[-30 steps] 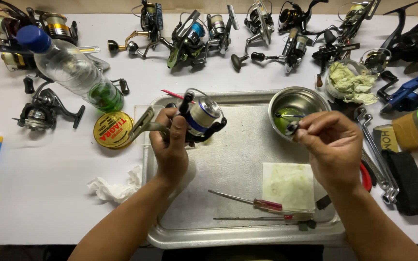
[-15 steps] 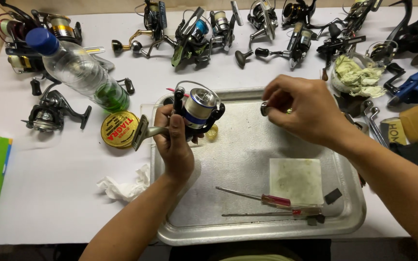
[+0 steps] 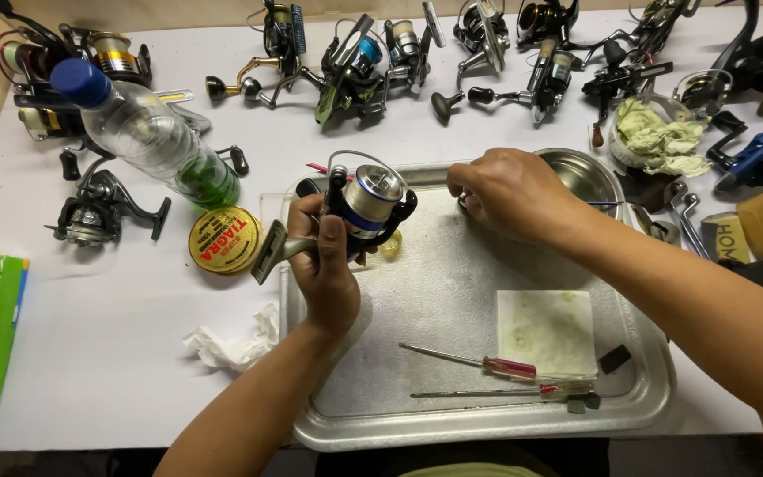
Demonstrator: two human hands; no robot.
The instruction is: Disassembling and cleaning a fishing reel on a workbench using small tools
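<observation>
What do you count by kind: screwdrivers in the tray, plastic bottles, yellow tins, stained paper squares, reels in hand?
Screwdrivers: 2
Plastic bottle: 1
Round yellow tin: 1
Stained paper square: 1
Fishing reel in left hand: 1
Total: 6

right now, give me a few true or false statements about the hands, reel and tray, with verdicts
1. The left hand holds a reel over the tray. True.
2. The right hand grips a screwdriver. False: both screwdrivers lie on the tray, untouched.
3. A bottle lies on its side left of the tray. True.
4. The round yellow tin sits inside the tray. False: it is on the table, left of the tray.
5. A metal bowl stands at the tray's far right corner. True.
</observation>
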